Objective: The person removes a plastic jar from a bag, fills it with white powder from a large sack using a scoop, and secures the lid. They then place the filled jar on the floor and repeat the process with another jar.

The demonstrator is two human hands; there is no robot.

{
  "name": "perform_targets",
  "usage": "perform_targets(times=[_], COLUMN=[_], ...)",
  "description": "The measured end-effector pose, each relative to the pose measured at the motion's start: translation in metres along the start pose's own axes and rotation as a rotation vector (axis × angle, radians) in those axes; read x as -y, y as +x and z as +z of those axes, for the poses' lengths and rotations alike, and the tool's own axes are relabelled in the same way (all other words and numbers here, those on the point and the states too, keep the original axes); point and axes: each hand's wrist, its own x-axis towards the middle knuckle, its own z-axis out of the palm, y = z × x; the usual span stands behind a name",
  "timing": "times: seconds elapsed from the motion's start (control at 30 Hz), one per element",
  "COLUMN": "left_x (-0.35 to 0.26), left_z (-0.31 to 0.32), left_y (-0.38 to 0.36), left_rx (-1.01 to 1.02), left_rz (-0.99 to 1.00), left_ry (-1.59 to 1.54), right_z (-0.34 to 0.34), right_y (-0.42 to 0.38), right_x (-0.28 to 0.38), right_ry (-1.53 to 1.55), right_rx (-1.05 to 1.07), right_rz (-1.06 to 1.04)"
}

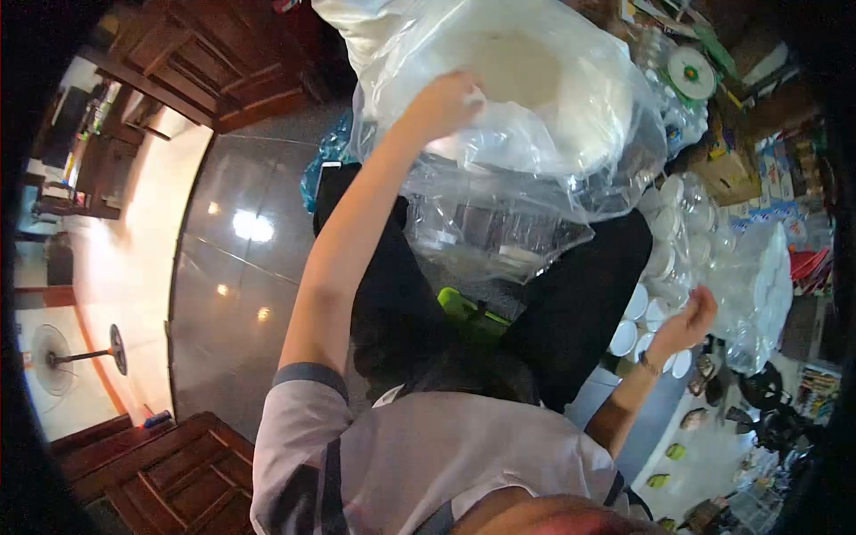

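Note:
My left hand (446, 107) reaches forward over a large clear plastic bag (606, 98), its fingers closed on the crumpled film near the bag's left side. Pale, rounded contents show through the plastic. My right hand (682, 330) is out to the right with bent fingers a little apart, and nothing shows in it. Beside and behind that hand are white round lids (624, 337) and clear plastic bags of containers (758, 281). Below the large bag, between my knees, lies another clear bag with clear containers (481, 227).
A bright green object (456, 303) sits between my legs. A phone (331, 165) rests by my left leg, near a blue plastic bag (325, 160). Cardboard boxes (727, 174) stand at right. Farther off are a standing fan (58, 359) and wooden doors (169, 477) at left.

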Motion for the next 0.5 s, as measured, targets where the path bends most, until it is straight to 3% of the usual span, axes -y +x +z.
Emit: perform_targets(times=[0.03, 0.07, 0.17, 0.27, 0.33, 0.43, 0.5], left_x=[0.020, 0.035, 0.040, 0.006, 0.018, 0.030, 0.039], left_z=[0.024, 0.037, 0.046, 0.018, 0.014, -0.011, -0.019], left_y=[0.001, 0.006, -0.004, -0.005, 0.006, 0.007, 0.010], left_rx=[-0.033, -0.066, -0.047, -0.099, -0.110, -0.127, -0.166], left_rz=[0.086, 0.170, 0.244, 0.332, 0.218, 0.148, 0.161], left_ry=[0.102, 0.211, 0.126, -0.003, 0.067, -0.092, -0.129], right_z=[0.028, 0.054, 0.140, 0.242, 0.298, 0.295, 0.266], right_y=[0.014, 0.032, 0.060, 0.068, 0.069, 0.049, 0.026], right_x=[0.023, 0.057, 0.165, 0.206, 0.206, 0.262, 0.292], right_ry=[0.226, 0.235, 0.152, 0.206, 0.235, 0.311, 0.642], right_rx=[0.058, 0.207, 0.655, 1.087, 1.196, 1.086, 0.924], right_rz=[-0.092, -0.179, -0.460, -0.436, -0.436, -0.441, -0.155])
